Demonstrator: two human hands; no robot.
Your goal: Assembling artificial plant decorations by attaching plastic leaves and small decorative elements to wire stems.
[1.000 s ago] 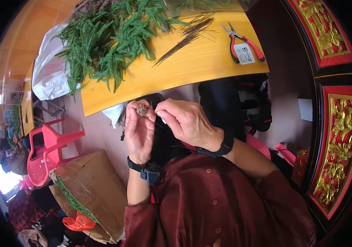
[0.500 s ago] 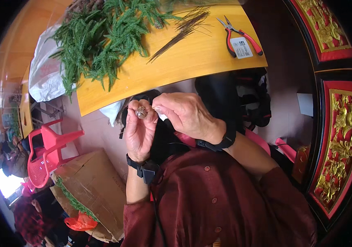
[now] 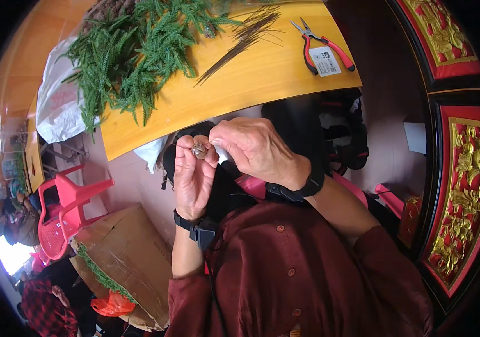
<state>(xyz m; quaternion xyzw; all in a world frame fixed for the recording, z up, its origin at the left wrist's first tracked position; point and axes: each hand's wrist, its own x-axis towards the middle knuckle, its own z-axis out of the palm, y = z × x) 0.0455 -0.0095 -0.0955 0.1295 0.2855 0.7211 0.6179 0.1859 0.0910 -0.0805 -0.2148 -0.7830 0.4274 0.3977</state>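
At our far left, low down, we see another person in a red-and-black checked top point(image 3: 46, 306), and above them a pink plastic chair point(image 3: 71, 210). A crumpled white plastic bag point(image 3: 55, 112) hangs at the near left corner of the yellow table point(image 3: 282, 76). Below it stands an open cardboard box point(image 3: 133, 258), with green sprigs and an orange-red plastic bag point(image 3: 113, 304) at its mouth. On the table we have a heap of green needle-like sprigs point(image 3: 116, 62), some drooping past the edge. Just in front of the table our left hand point(image 3: 194, 182) is raised, palm toward us, gripping a small rounded brown piece point(image 3: 199, 150) between its fingertips. A bundle of thin dark wires point(image 3: 239, 44) lies slantwise behind, right of the sprigs. Our right hand point(image 3: 262, 150) comes in just beside the left, fingers curled and thumb drawn close to the forefinger; we cannot tell whether they grip anything. Farther right, red-handled pliers point(image 3: 341, 54) lie with handles spread around a white card point(image 3: 324, 60). At our far right stands a carved gold-and-red panel point(image 3: 462, 196).
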